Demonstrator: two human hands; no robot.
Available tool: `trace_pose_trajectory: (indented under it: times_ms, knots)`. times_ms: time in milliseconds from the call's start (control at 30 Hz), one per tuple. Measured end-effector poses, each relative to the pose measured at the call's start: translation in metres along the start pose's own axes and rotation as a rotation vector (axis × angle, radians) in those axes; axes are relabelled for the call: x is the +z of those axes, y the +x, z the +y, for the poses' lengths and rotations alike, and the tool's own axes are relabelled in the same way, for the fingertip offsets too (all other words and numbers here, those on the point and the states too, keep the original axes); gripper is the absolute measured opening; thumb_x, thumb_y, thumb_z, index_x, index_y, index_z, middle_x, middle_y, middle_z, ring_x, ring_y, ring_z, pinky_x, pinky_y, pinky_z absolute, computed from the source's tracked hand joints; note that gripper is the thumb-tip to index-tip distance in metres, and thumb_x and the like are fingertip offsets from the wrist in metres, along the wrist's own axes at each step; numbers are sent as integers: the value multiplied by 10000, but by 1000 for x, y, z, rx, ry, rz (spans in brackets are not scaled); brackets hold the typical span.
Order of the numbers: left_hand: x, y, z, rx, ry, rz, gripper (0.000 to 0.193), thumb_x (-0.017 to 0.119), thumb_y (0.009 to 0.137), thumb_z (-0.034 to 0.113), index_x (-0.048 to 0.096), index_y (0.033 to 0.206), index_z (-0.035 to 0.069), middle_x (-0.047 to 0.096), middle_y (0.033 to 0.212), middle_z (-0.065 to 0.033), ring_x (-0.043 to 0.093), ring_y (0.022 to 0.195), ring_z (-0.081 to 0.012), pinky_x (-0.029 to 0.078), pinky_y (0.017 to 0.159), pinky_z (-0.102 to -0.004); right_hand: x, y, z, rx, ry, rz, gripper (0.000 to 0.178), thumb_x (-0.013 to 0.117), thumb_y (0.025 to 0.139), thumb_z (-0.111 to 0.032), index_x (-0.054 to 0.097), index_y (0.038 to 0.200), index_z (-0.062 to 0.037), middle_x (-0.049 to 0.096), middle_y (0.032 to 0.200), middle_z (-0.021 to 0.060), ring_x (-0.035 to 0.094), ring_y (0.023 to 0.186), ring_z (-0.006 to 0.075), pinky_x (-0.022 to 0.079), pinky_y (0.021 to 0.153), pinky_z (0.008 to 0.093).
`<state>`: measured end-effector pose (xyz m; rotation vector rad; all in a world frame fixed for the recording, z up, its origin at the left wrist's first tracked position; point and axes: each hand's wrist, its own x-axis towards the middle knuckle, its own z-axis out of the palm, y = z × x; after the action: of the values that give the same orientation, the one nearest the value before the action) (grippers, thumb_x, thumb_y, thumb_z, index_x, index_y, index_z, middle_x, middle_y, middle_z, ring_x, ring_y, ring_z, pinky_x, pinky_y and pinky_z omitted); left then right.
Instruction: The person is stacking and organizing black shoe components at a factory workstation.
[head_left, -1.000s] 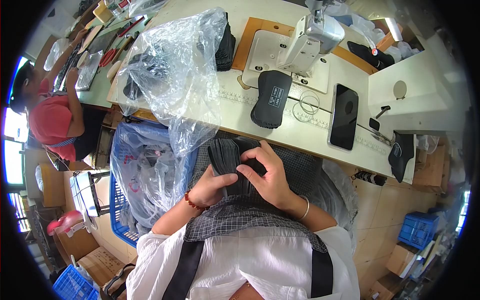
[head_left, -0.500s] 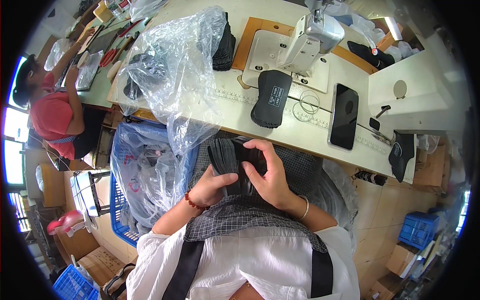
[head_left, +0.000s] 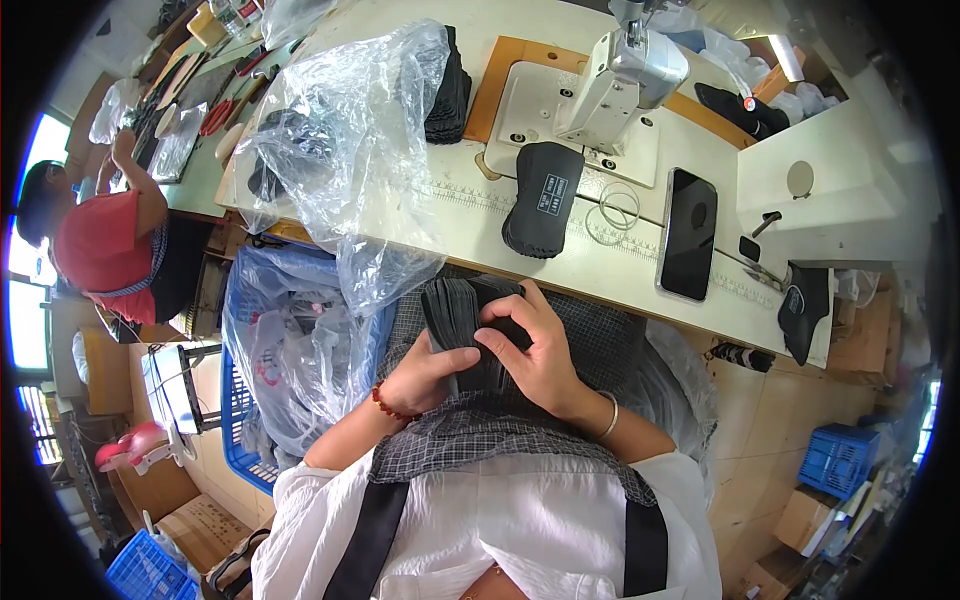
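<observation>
Above my lap I hold a thick stack of black fabric pieces point(head_left: 450, 312), their layered edges turned up. My left hand point(head_left: 420, 378) is closed round the stack's lower left side, its thumb across the front. At the right side of the stack, my right hand point(head_left: 545, 350) has thumb and curled fingers pinching at the pieces; the exact number between them is hidden. On the table edge beyond lies another pile of black shaped pieces point(head_left: 543, 200) with a small printed label on top. A thin pale ring of cord point(head_left: 612, 212) rests beside that pile.
A sewing machine point(head_left: 610, 95) stands on the white table point(head_left: 470, 215). Nearby are a phone point(head_left: 688, 235), clear plastic bag point(head_left: 350, 130), taller black stack point(head_left: 450, 95) and single black piece point(head_left: 800, 315). A lined blue basket point(head_left: 240, 420) stands left; a co-worker point(head_left: 110, 235) is at another table.
My right fingers have curled in and shifted slightly along the stack, while my left hand keeps its hold. The co-worker has turned and drawn the arms back from the far table.
</observation>
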<state>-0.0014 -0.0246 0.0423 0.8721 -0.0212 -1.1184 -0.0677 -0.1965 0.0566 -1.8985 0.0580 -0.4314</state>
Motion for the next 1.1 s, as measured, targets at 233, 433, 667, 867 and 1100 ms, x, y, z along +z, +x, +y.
trace_pose_trajectory:
  times_ms: [233, 433, 667, 867, 1100]
  knots:
    - [4, 1, 4, -6, 0, 10, 482, 672, 869, 58, 472, 1308, 52, 586, 1184, -47, 602, 1089, -154, 515, 940, -335, 7, 4, -6, 41, 203, 121, 134, 692, 849, -82, 628, 967, -89, 508, 889, 99, 549, 812, 289, 432, 719, 380]
    - [-1, 2, 0, -18, -15, -3, 491, 675, 873, 64, 462, 1316, 54, 581, 1187, -47, 597, 1099, -155, 512, 947, -341, 1, 1, 0, -12, 40, 0, 144, 688, 854, -77, 621, 981, -82, 495, 897, 104, 537, 804, 282, 441, 709, 361]
    - [-1, 2, 0, -27, -12, 6, 492, 673, 876, 64, 462, 1321, 54, 575, 1202, -45, 588, 1111, -153, 504, 957, -342, 0, 1, 0, 12, 22, -42, 177, 721, 844, -78, 605, 972, -41, 509, 931, 92, 533, 860, 236, 442, 770, 317]
    - [2, 1, 2, -23, -11, 7, 497, 672, 877, 64, 458, 1326, 52, 578, 1194, -49, 595, 1099, -155, 511, 947, -342, 1, 0, 1, 26, 44, -33, 178, 717, 846, -85, 609, 985, -61, 504, 926, 97, 541, 840, 259, 446, 751, 344]
    - [2, 1, 1, -15, -21, -5, 477, 676, 875, 76, 465, 1302, 42, 578, 1186, -61, 609, 1068, -160, 531, 913, -335, 2, 2, -5, -13, 71, 10, 292, 616, 862, 15, 605, 1135, -86, 525, 980, 113, 561, 876, 276, 476, 797, 356]
